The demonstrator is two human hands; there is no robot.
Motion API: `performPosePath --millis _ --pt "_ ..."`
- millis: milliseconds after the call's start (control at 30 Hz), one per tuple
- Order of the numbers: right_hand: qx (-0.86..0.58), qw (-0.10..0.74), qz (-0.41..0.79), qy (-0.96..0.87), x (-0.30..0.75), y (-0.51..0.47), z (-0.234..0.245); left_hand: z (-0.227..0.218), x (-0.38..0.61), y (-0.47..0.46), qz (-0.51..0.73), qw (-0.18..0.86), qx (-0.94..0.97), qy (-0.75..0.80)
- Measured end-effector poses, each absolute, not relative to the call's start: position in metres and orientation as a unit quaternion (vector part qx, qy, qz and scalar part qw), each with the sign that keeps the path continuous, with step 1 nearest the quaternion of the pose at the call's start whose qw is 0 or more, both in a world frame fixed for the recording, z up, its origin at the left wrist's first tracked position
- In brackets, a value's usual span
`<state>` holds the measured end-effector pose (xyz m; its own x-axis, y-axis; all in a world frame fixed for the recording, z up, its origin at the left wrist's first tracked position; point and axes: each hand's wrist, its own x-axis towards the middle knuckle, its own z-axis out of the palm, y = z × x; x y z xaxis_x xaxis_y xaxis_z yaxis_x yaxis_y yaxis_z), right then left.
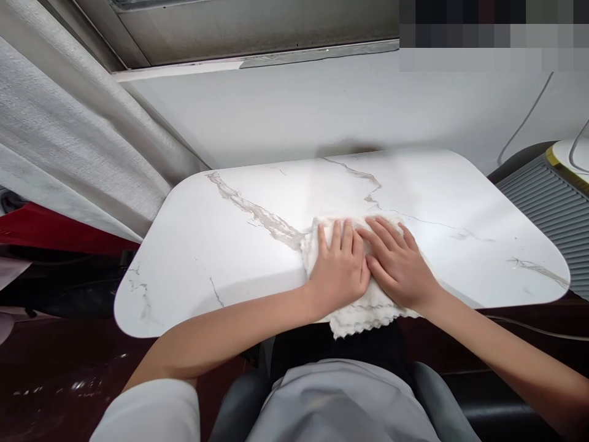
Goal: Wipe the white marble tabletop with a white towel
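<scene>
A white cloth with a scalloped edge lies spread on the white marble-patterned table. Its near side hangs over the table's front edge. My left hand rests flat on the cloth, fingers stretched out and pointing away from me. Beside it, my right hand also presses flat on the cloth, with its fingers spread. The thumbs come close together in the middle. Under my palms the cloth is hidden.
A pale wall with a window sill stands behind the table. Light curtains hang at the left. On the right is a ribbed grey unit with a white top and a cable. A chair's grey armrests flank my body.
</scene>
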<state>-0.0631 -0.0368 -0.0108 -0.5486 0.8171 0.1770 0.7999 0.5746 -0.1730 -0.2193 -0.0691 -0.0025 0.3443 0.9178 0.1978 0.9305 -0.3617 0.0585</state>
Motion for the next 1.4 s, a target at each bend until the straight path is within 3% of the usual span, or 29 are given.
performPosePath --millis 167,400,633,733,1400 --pt "-0.473 0.105 0.032 -0.874 -0.074 -0.006 -0.006 0.001 -0.221 -0.03 -0.094 0.056 -0.821 -0.56" --pt "-0.503 0.079 0.059 -0.859 -0.119 0.064 0.003 0.001 -0.243 0.027 -0.075 0.062 -0.722 -0.685" --pt "-0.562 0.222 0.126 -0.787 -0.167 0.119 -0.004 -0.002 -0.274 0.085 -0.154 0.021 -0.71 -0.687" --pt "-0.553 0.246 0.123 -0.787 -0.174 0.138 -0.008 -0.002 -0.281 0.105 -0.161 0.02 -0.704 -0.691" --pt "-0.564 0.206 0.098 -0.794 -0.137 0.207 -0.008 -0.01 -0.24 0.166 -0.169 0.053 -0.685 -0.707"
